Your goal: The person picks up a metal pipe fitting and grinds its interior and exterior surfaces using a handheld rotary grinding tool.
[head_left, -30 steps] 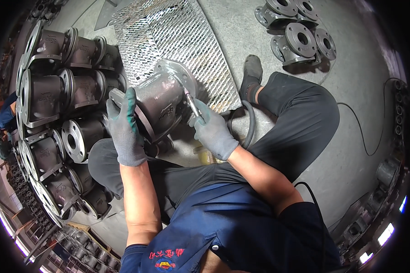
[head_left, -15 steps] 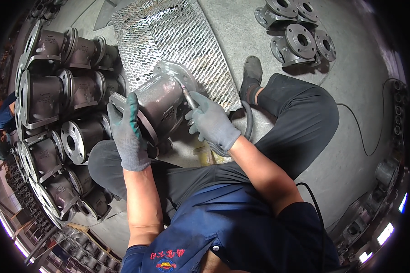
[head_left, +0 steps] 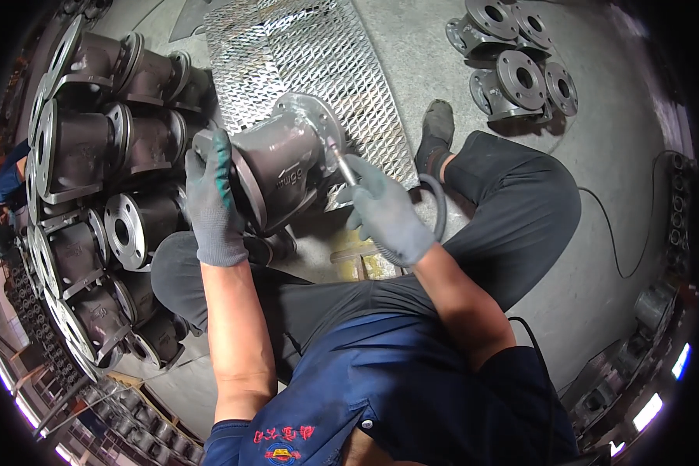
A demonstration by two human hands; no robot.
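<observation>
A dark grey flanged metal casting, like a valve body, lies tilted in front of me. My left hand, in a grey glove with green on its fingers, grips the near-left flange. In my right hand, gloved too, is a slim pen-shaped grinder. Its tip, slightly blurred, is at the inner side of the casting's far flange. From the tool hand runs a grey ribbed hose. Whatever supports the casting underneath is mostly hidden.
Stacked flanged castings rise close on my left. Several more castings stand on the floor at the far right. A shiny patterned metal sheet lies beyond the workpiece. A thin black cable curves over the right floor.
My right hand and the grinder have shifted right and slightly down along the far flange. The casting has turned a little in my left hand's grip, and its blurred surface shows differently.
</observation>
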